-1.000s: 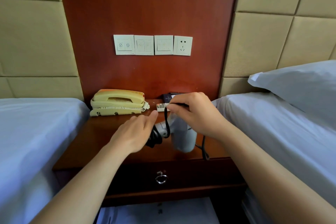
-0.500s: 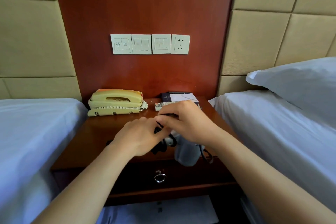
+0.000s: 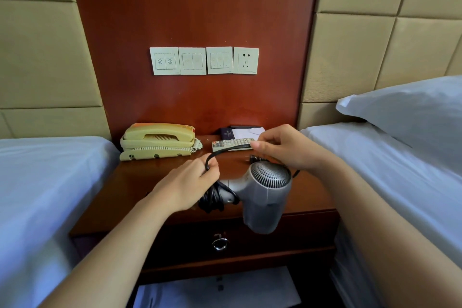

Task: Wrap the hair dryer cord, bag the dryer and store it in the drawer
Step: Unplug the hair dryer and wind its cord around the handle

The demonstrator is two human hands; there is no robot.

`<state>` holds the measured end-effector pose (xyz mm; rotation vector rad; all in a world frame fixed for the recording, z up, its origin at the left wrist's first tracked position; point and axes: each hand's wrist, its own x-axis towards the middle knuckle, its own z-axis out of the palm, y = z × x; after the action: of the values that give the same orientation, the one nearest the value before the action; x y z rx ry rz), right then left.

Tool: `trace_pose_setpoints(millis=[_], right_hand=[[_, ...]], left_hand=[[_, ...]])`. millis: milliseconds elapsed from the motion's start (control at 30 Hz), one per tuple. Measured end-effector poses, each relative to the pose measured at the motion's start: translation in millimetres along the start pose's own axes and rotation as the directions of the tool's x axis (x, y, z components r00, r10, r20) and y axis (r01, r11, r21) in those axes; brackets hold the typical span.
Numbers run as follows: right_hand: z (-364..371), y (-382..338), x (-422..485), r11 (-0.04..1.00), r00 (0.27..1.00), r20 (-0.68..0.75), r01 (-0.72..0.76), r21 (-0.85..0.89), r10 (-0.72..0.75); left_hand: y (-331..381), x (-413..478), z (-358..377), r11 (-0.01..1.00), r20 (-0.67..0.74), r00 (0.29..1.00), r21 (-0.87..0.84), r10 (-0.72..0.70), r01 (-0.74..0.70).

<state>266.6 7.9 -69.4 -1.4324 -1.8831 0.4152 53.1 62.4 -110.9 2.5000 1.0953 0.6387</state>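
Head view: left hand [image 3: 186,182] clasps the handle of the grey hair dryer [image 3: 265,197], fingers closed over coils of black cord [image 3: 212,197] already wound there. Right hand [image 3: 287,150] pinches a free stretch of the cord between thumb and fingertips, drawing it taut in an arc from the left hand. Dryer barrel hangs past the front edge of the wooden worktop [image 3: 140,182], above the shut drawer [image 3: 220,242]. Telephone [image 3: 157,141] and remote control [image 3: 232,144] lie behind.
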Motion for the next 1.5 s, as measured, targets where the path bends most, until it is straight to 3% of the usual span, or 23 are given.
trace_pose_setpoints(millis=[133,233,300,433,567,633,767,833,933,1067,1167,1333,1500], right_hand=[[0.3,19.6,-1.1,0.984,0.996,0.054,-0.075,0.164,0.066],[3.7,32.8,-0.7,0.904,0.986,0.112,-0.162,0.395,0.128],[6.9,37.6,-0.5,0.888,0.984,0.099,-0.176,0.424,0.148],[11.2,37.8,-6.6,0.884,0.968,0.051,-0.244,0.400,0.244],[19.0,31.7,-16.9,0.764,0.918,0.158,-0.391,0.513,0.363],[28.4,36.4,-16.6,0.719,0.909,0.239,-0.417,0.557,0.342],[44.4,39.0,-10.4,0.764,0.909,0.344,-0.392,0.512,0.235],[46.7,29.9,-11.0,0.819,0.904,0.372,-0.371,0.437,0.211],[44.6,12.1,-13.8,0.925,0.914,0.367,-0.279,0.257,0.174],[43.0,-12.6,-16.8,0.992,0.949,0.295,-0.123,0.009,0.115],[45.9,-24.9,-17.8,0.984,0.959,0.276,-0.020,-0.174,0.069],[51.7,-43.3,-20.7,0.949,0.948,0.314,0.052,-0.310,0.051],[54.9,-50.5,-21.0,0.915,0.965,0.261,0.086,-0.394,0.022]], left_hand=[[5.2,2.9,4.0,0.972,0.026,0.999,-0.235,0.023,-0.017],[10.0,6.7,5.5,0.939,0.003,1.000,-0.344,0.014,-0.012],[13.4,7.3,5.9,0.907,-0.024,1.000,-0.421,-0.014,0.002],[13.4,9.2,4.9,0.755,0.037,0.992,-0.646,-0.118,0.114],[8.5,10.0,6.4,0.599,0.003,0.997,-0.800,-0.072,0.046],[8.2,8.7,7.2,0.516,-0.021,0.996,-0.856,-0.088,0.028],[2.6,11.0,8.6,0.320,-0.011,0.954,-0.943,-0.299,0.089],[-4.7,13.2,8.3,0.288,0.025,0.917,-0.946,-0.399,0.151],[-13.3,14.9,7.8,0.278,0.045,0.877,-0.939,-0.479,0.201],[-11.5,12.6,6.3,0.274,0.037,0.869,-0.942,-0.494,0.196],[-7.0,12.1,5.2,0.280,0.044,0.861,-0.936,-0.507,0.213],[-14.7,18.4,7.1,0.300,0.045,0.771,-0.906,-0.636,0.300],[-14.9,22.2,10.3,0.339,0.049,0.705,-0.852,-0.707,0.399]])
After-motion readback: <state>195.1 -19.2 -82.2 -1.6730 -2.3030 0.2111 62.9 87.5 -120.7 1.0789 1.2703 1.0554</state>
